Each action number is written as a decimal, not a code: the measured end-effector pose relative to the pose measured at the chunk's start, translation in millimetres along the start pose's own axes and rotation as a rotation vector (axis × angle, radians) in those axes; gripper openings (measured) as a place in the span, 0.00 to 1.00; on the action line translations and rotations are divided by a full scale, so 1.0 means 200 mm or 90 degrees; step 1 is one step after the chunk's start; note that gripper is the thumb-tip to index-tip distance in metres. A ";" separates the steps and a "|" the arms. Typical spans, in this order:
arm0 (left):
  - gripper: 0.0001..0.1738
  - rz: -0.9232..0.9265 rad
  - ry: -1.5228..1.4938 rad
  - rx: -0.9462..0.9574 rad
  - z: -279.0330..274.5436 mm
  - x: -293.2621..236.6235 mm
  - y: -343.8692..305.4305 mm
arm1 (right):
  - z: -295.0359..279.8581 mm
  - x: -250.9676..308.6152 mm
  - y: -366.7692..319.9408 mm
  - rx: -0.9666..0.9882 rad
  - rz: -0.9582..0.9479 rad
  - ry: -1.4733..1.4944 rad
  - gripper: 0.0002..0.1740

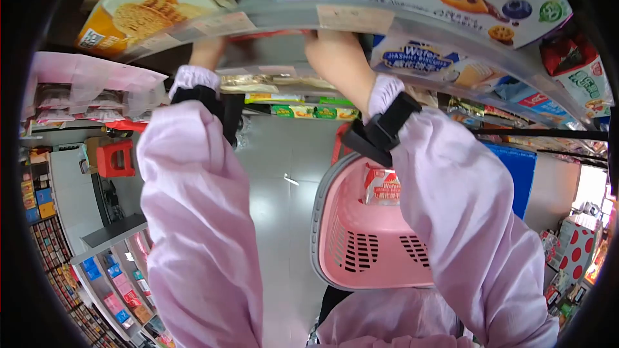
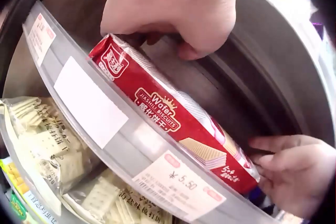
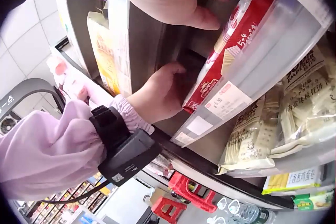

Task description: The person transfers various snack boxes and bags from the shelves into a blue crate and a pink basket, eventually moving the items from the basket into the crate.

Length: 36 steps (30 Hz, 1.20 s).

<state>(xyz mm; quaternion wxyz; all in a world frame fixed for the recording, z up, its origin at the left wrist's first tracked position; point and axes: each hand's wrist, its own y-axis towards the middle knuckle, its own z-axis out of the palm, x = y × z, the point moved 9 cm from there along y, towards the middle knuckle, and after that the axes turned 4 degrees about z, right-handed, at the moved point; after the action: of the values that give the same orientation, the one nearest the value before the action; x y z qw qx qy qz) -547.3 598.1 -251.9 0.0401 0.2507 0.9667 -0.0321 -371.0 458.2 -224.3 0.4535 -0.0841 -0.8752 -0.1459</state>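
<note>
Left wrist view: the red wafer pack (image 2: 163, 111) stands lengthwise at the shelf (image 2: 131, 148) front, above a 5.50 tag (image 2: 178, 184). Left hand (image 2: 173, 11) at one end, fingers partly hidden; I cannot tell whether they pinch it. Right hand (image 2: 299, 174) at the other, fingers against it; pinch likewise unconfirmed. Cracker bags (image 2: 47, 148) lie below. Pink basket (image 1: 351, 219) contains a wafer packet (image 1: 383, 187).

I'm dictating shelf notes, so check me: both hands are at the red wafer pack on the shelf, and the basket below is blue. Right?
Not quite: the basket is pink, as the head view shows. Left hand and right hand are at the red wafer pack on the shelf.
</note>
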 end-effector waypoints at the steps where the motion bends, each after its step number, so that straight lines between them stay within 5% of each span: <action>1: 0.16 0.006 0.024 0.002 0.03 0.02 0.02 | -0.01 0.01 0.01 0.060 0.042 0.009 0.13; 2: 0.16 0.013 0.041 -0.004 0.06 0.03 0.01 | 0.02 -0.01 -0.02 0.121 0.087 0.019 0.13; 5: 0.17 0.066 0.043 -0.148 0.03 -0.01 -0.04 | -0.08 0.14 -0.15 -0.063 -0.199 -0.133 0.15; 7: 0.18 0.101 -0.151 -0.339 -0.12 -0.21 -0.29 | -0.18 0.21 -0.35 -0.061 -0.278 -0.050 0.20; 9: 0.23 0.126 -0.233 -0.424 -0.20 -0.45 -0.62 | -0.30 0.20 -0.58 0.095 -0.248 0.008 0.23; 10: 0.25 0.146 -0.300 -0.439 -0.19 -0.54 -0.78 | -0.35 0.12 -0.68 0.221 -0.114 0.086 0.20; 12: 0.18 0.127 -0.392 -0.335 -0.13 -0.76 -1.06 | -0.48 -0.07 -0.92 0.303 0.009 0.071 0.14; 15: 0.19 0.199 -0.765 0.073 0.14 -1.23 -1.25 | -0.56 -0.61 -1.29 0.338 0.435 0.084 0.18; 17: 0.22 0.170 -0.752 0.217 0.43 -1.49 -1.33 | -0.59 -0.92 -1.49 0.366 0.344 -0.164 0.18; 19: 0.25 0.098 -0.522 0.257 0.72 -1.54 -1.30 | -0.59 -1.25 -1.67 0.300 0.356 -0.270 0.17; 21: 0.27 0.003 -0.343 0.098 0.96 -1.44 -1.26 | -0.60 -1.35 -1.69 0.232 0.405 -0.237 0.16; 24: 0.29 -0.138 -0.301 0.228 1.25 -1.33 -1.30 | -0.52 -1.47 -1.71 0.161 0.559 0.007 0.13; 27: 0.30 -0.164 -0.489 0.347 1.69 -1.31 -1.42 | -0.46 -1.70 -1.86 0.113 0.727 0.094 0.10; 30: 0.25 -0.188 -0.561 0.208 1.60 -1.33 -1.42 | -0.49 -1.65 -1.84 0.052 0.726 0.134 0.12; 33: 0.30 -0.347 -0.510 0.282 1.50 -1.35 -1.47 | -0.50 -1.53 -1.78 0.109 0.627 0.123 0.17; 36: 0.33 -0.280 -0.574 0.150 1.29 -1.37 -1.46 | -0.61 -1.34 -1.73 0.143 0.434 -0.004 0.26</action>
<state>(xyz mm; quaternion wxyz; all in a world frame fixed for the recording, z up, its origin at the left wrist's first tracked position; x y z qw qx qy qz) -436.2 189.7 -469.9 0.4165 0.0056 0.8731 -0.2535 -219.8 88.2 -438.3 0.4799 -0.3211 -0.8089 0.1109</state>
